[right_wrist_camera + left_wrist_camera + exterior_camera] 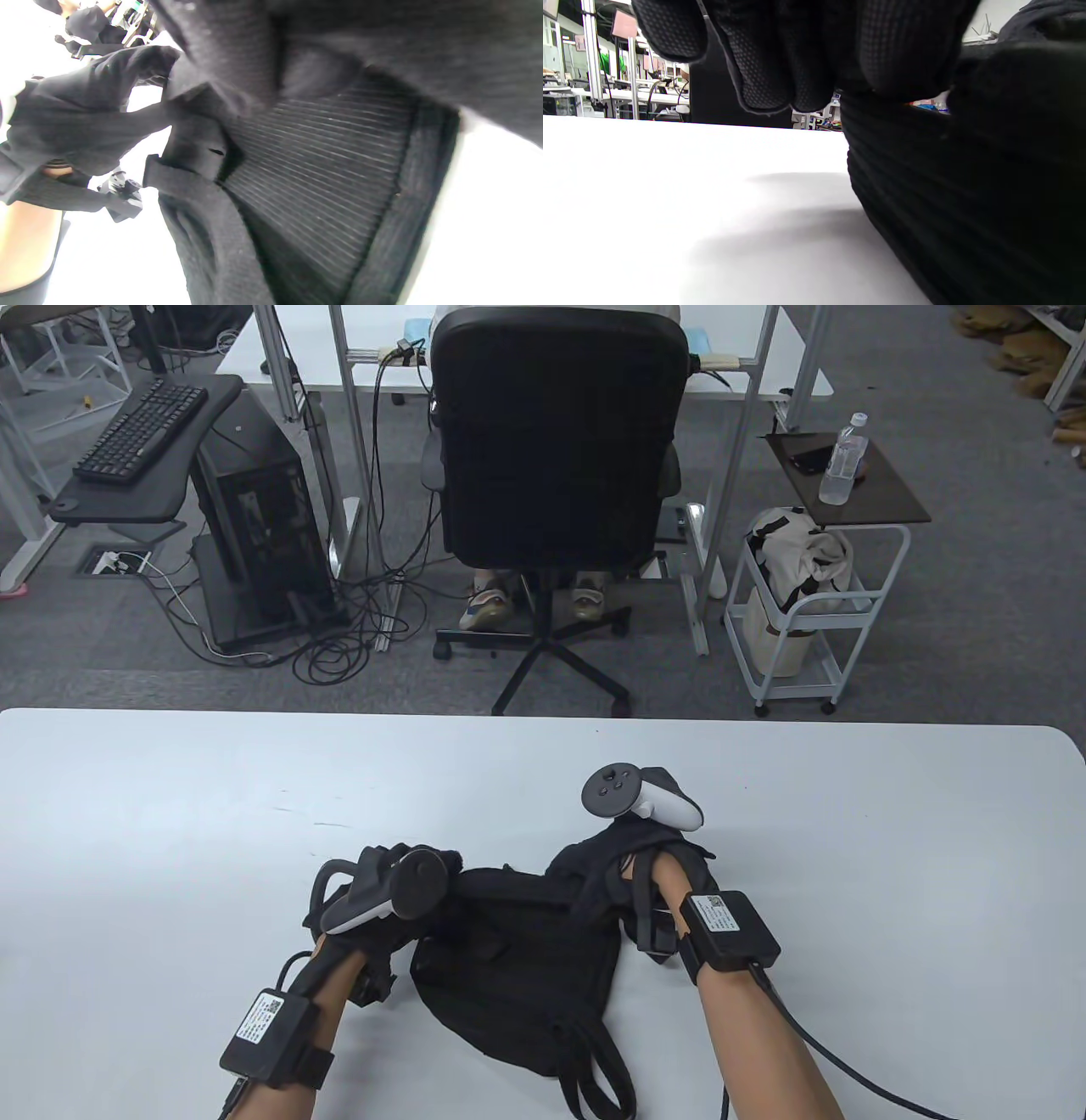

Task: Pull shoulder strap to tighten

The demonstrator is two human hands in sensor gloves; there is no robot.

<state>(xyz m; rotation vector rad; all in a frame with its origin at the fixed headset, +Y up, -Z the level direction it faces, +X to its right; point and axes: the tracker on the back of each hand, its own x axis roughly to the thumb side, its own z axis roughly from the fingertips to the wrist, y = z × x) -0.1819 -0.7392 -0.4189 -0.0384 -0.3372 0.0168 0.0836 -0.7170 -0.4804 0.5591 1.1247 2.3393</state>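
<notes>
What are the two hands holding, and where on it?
Both hold the black backpack: the left hand grips its left top corner, the right hand its right top corner. The exact part is hidden.

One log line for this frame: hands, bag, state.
left hand: gripping black fabric backpack edge | right hand: on backpack's far right, grip unclear | backpack: flat on white table | strap pull: unconfirmed

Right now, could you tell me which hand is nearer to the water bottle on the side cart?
The right. The right hand rests on the black backpack's far right part, on the water bottle's side of the table; the left hand is at the backpack's left edge, farther away.
</notes>
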